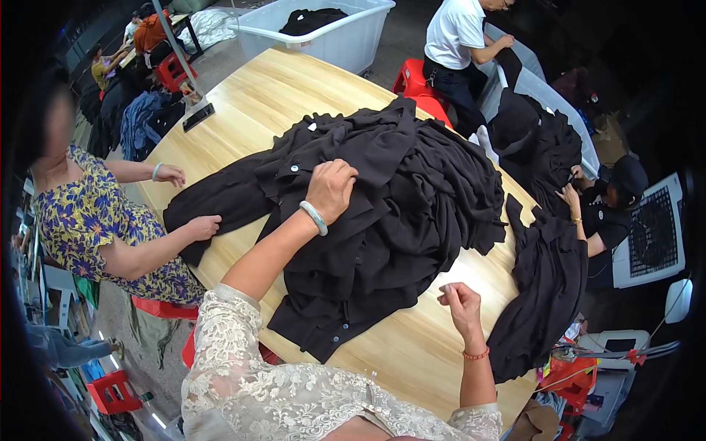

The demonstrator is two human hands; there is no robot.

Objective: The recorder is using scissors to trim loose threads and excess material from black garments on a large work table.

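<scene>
A heap of black long-sleeved garments (pixel 382 242) with buttons lies across the middle of the wooden table. My left hand (pixel 332 192), a pale bangle at its wrist, rests on top of the heap with its fingers curled into the cloth of a black shirt (pixel 298 184). A white button shows left of that hand. My right hand (pixel 463 307) is held over bare tabletop at the heap's right side. Its fingers are drawn together in a pinch; whatever may be between the tips is too small to make out. Another black garment (pixel 540 294) lies to the right.
The pale wooden table (pixel 276 88) curves around the heap. At the left a person's hand (pixel 202 228) touches a black sleeve. A phone (pixel 198 116) lies by a metal pole. Beyond stands a white bin (pixel 368 37); people work at the right, near a red stool (pixel 419 84).
</scene>
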